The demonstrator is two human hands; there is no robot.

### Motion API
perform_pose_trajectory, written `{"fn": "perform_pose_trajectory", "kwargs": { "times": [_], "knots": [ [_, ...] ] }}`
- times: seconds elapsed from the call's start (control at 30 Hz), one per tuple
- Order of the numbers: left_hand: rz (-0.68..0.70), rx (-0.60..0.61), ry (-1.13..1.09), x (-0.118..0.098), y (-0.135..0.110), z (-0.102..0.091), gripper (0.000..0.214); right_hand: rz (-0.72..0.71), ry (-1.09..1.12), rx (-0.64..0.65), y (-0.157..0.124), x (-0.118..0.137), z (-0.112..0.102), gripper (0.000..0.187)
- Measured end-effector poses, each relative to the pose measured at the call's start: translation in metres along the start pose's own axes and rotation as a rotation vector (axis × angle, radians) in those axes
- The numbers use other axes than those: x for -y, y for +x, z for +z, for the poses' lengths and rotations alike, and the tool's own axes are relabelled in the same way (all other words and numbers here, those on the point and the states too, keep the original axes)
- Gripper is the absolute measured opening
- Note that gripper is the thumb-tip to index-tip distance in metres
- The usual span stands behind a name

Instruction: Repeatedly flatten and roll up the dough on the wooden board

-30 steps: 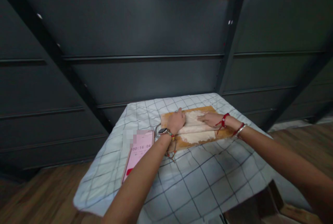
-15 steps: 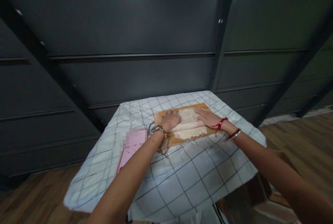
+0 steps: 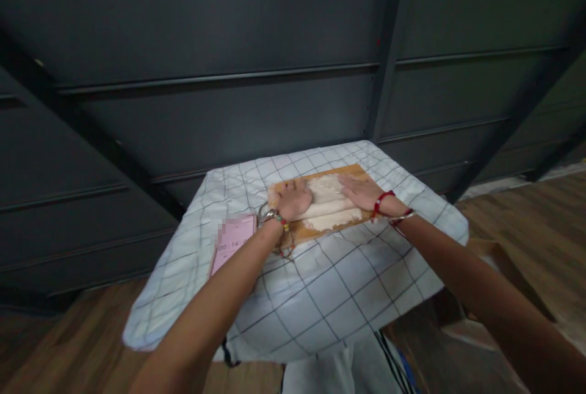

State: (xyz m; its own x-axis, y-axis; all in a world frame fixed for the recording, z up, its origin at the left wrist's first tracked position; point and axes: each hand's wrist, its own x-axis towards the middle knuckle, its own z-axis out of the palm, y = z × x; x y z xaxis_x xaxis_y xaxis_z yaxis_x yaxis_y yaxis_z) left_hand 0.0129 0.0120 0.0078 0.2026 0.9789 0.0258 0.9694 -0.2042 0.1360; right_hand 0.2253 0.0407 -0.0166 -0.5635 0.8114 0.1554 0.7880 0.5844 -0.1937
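Observation:
A wooden board (image 3: 306, 232) lies on a table under a white checked cloth (image 3: 320, 284). Pale flattened dough (image 3: 327, 188) covers most of the board. A pale rolling pin (image 3: 327, 206) lies across the dough. My left hand (image 3: 293, 199) rests palm down on the pin's left end, fingers stretched forward. My right hand (image 3: 361, 191) lies flat on its right end, fingers extended. Both wrists carry bracelets, and the left one also a watch.
A pink phone (image 3: 231, 240) showing a running timer lies on the cloth left of the board. A dark metal wall (image 3: 274, 77) stands right behind the table. Wooden floor surrounds it, with a cardboard box (image 3: 499, 260) at the lower right.
Both hands have stayed on the rolling pin and shifted a little over the dough. The camera has tilted, so the table sits higher in view.

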Motion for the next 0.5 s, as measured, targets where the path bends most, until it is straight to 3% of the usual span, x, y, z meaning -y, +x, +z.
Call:
{"fn": "perform_pose_trajectory", "kwargs": {
  "times": [0.13,0.23,0.33,0.4,0.5],
  "knots": [
    [0.045,0.012,0.014,-0.001,-0.007,0.009,0.053,-0.02,-0.04,0.039,-0.019,0.001,0.003,0.052],
    [-0.031,-0.052,0.036,-0.001,0.004,0.01,0.053,0.062,-0.043,0.024,-0.014,0.003,0.002,0.051],
    [-0.078,-0.012,0.001,-0.001,0.007,0.008,0.054,0.127,-0.022,0.02,-0.007,0.008,0.001,0.05],
    [-0.007,0.022,-0.004,-0.003,-0.001,0.009,0.054,0.083,-0.022,0.02,-0.015,0.012,0.002,0.048],
    [0.085,-0.041,0.042,-0.008,-0.01,0.01,0.054,-0.085,-0.06,-0.055,-0.027,0.013,0.005,0.047]
  ]
}}
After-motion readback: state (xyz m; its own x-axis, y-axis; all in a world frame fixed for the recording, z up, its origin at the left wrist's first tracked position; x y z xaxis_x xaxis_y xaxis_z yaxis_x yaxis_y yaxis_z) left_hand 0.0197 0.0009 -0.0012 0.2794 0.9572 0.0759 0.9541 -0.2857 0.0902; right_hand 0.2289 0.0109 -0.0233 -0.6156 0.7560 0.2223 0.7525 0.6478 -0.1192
